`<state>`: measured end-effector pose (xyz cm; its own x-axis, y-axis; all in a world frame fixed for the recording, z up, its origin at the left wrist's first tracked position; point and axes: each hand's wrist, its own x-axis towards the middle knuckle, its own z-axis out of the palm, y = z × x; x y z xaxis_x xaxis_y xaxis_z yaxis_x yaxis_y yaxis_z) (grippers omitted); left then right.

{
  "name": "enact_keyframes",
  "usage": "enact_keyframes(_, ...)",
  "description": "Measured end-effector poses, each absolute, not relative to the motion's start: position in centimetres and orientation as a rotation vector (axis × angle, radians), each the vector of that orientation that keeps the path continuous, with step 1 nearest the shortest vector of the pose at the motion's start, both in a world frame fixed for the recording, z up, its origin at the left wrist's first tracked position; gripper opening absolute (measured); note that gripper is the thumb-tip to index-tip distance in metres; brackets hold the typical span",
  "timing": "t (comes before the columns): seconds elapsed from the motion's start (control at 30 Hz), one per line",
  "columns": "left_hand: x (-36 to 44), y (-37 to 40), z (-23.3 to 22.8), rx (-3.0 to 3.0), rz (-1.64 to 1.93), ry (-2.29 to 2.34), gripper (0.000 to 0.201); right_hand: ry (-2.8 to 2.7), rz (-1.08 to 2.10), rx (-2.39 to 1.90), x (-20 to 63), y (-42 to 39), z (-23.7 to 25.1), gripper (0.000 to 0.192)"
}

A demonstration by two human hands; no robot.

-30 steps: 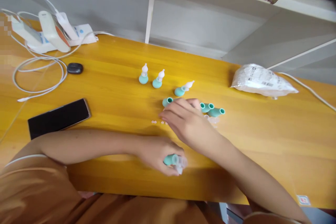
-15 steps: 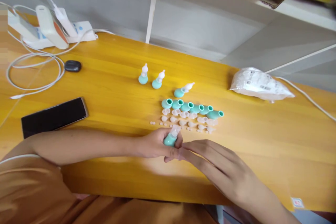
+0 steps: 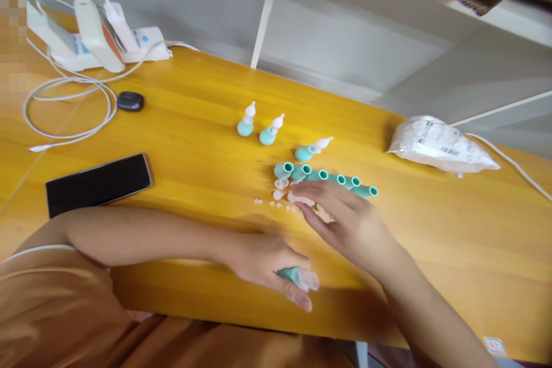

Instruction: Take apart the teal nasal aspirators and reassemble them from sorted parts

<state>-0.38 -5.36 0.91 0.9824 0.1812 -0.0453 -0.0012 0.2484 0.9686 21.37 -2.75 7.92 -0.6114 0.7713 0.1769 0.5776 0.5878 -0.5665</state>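
My left hand (image 3: 273, 267) is closed around a teal rubber bulb (image 3: 288, 273) with a clear plastic connector (image 3: 308, 280) on its mouth, pointing right, near the table's front edge. My right hand (image 3: 345, 215) reaches over the rows of small clear parts, thumb and fingers apart around a clear nozzle tip (image 3: 297, 198); whether it touches the tip I cannot tell. Several loose teal bulbs (image 3: 323, 175) lie in a row behind it. Clear connectors (image 3: 281, 183) and tiny discs (image 3: 257, 201) show left of the fingers; the hand hides others.
Three assembled bulb nasal aspirators (image 3: 245, 126) stand or lean farther back on the wooden table (image 3: 194, 144). To the left are a phone (image 3: 99, 184), a black case (image 3: 130, 101), a coiled white cable (image 3: 69, 139) and a power strip (image 3: 150, 46). A white plastic bag (image 3: 440, 144) lies at right.
My right hand has left my left hand and moved forward over the clear parts. My left hand has come nearer the table edge and turned the bulb to point right. The view has shifted slightly.
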Motion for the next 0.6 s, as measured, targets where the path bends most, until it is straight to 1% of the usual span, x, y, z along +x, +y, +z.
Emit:
enact_keyframes(0.07,-0.3,-5.3,0.6,1.371,0.129,0.155,0.054,-2.504,0.657,-1.026,19.5,-1.7,6.8,0.021)
enact_keyframes(0.1,-0.3,-5.3,0.5,1.392,0.128,0.160,0.054,-2.560,0.616,-1.021,18.7,-1.4,6.3,0.017)
enact_keyframes(0.2,-0.2,-5.2,0.3,1.455,0.167,0.155,0.057,-2.699,0.502,-1.025,16.9,-0.7,5.2,0.020)
enact_keyframes(0.33,0.0,-5.2,0.3,1.455,0.257,0.136,0.060,-2.806,0.527,-1.000,16.2,-0.4,4.8,0.021)
enact_keyframes(0.47,0.0,-5.1,0.3,1.445,0.231,0.152,0.061,-2.885,0.500,-1.000,16.0,-0.3,4.9,0.024)
enact_keyframes(0.6,-0.1,-4.9,0.5,1.447,0.164,0.164,0.057,-2.926,0.492,-1.005,15.7,-0.1,4.9,0.025)
